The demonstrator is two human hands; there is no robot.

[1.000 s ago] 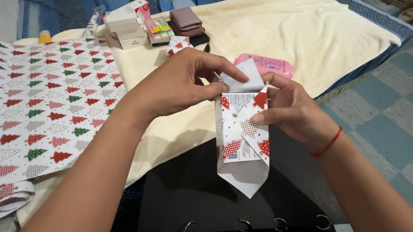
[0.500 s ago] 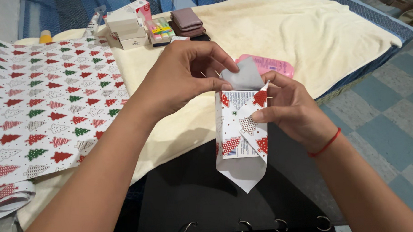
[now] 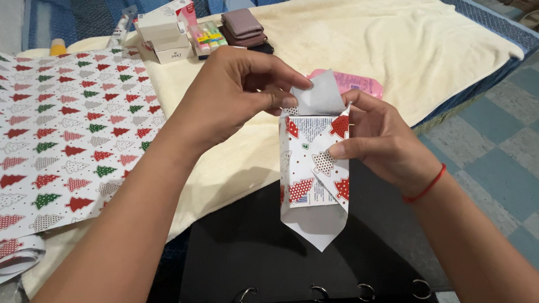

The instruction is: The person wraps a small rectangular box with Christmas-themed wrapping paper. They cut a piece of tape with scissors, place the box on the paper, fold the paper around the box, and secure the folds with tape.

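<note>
A small box half-wrapped in tree-patterned paper (image 3: 312, 171) is held upright over a black binder (image 3: 266, 253). My right hand (image 3: 380, 140) grips the box's right side, thumb pressing a folded corner against its front. My left hand (image 3: 238, 96) pinches the white upper flap of the paper (image 3: 324, 96) above the box's top edge. A pointed white flap hangs below the box.
A large sheet of tree-patterned wrapping paper (image 3: 55, 132) lies at left on a cream blanket (image 3: 404, 43). Small white boxes (image 3: 163, 34), a brown wallet (image 3: 243, 25) and a pink packet (image 3: 358, 83) sit behind the hands. Checkered floor shows at right.
My left hand has shifted slightly up and back, pulling the white top flap upward. The box and my right hand stay almost still.
</note>
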